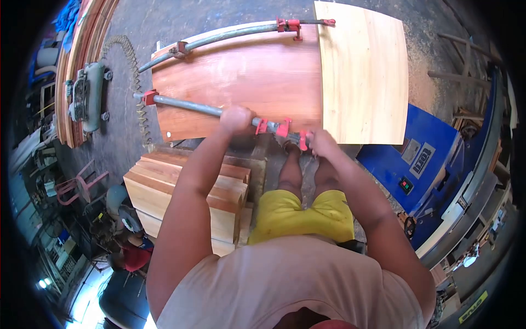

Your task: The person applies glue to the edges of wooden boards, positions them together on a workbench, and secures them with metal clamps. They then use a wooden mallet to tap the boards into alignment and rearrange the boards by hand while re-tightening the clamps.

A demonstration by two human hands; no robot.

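Note:
A long pipe clamp (pixel 189 104) with red jaws lies across a reddish wood panel (pixel 235 77). My left hand (pixel 236 119) is wrapped round its pipe, left of the red sliding jaws. At the clamp's right end, my right hand (pixel 322 143) is closed by the red screw end; its fingertips are partly blurred. Along the panel's far edge runs a second pipe clamp (pixel 230 36) with red fittings, touched by neither hand. A pale wood panel (pixel 364 74) lies at the right, its left edge against the reddish panel.
Stacked thick boards (pixel 181 189) stand at my left, near my legs. A blue machine (pixel 411 159) is at the right. Beyond the coiled hose (pixel 134 60) are a green compressor tank (pixel 96 96) and long planks (pixel 82 49). A person in red (pixel 136 256) is at the lower left.

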